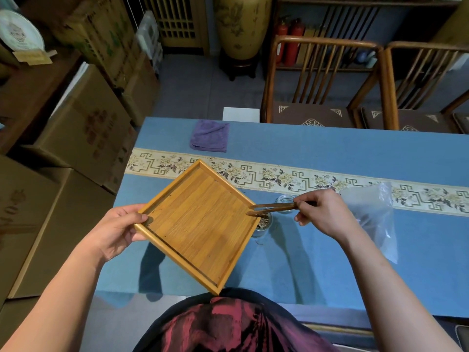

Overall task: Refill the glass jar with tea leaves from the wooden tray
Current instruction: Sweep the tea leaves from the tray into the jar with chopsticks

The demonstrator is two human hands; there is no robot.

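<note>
A square wooden tray [200, 224] of yellow bamboo-like slats with a raised rim sits at the centre of the frame, turned like a diamond and tilted so its right corner hangs over a small round glass jar [262, 224]. The jar stands on the blue cloth-covered table [317, 262], just right of centre, partly hidden by the tray's corner; pale dry tea leaves [264, 221] show inside it. The tray floor looks almost bare.

The left hand [119, 229], at centre left, grips the tray's left corner, thumb curled onto the rim and fingers underneath. The right hand [322, 212], at centre right, pinches the back end of brown wooden tongs [272, 209] between thumb and fingers; the two slim arms are close together, their tips at the tray's right corner above the jar.

Just behind the tongs stands a second clear glass piece [285, 199], round; what it is cannot be told. One crinkled transparent plastic bag [373, 217] lies at the right of the frame. One folded purple towel [210, 135], soft and napped, lies at upper centre beyond a cream patterned runner [304, 177] crossing the table. Two slatted wooden chairs [322, 80] with brown cushions stand in the upper right; stacked cardboard boxes [83, 128] fill the left side.
</note>
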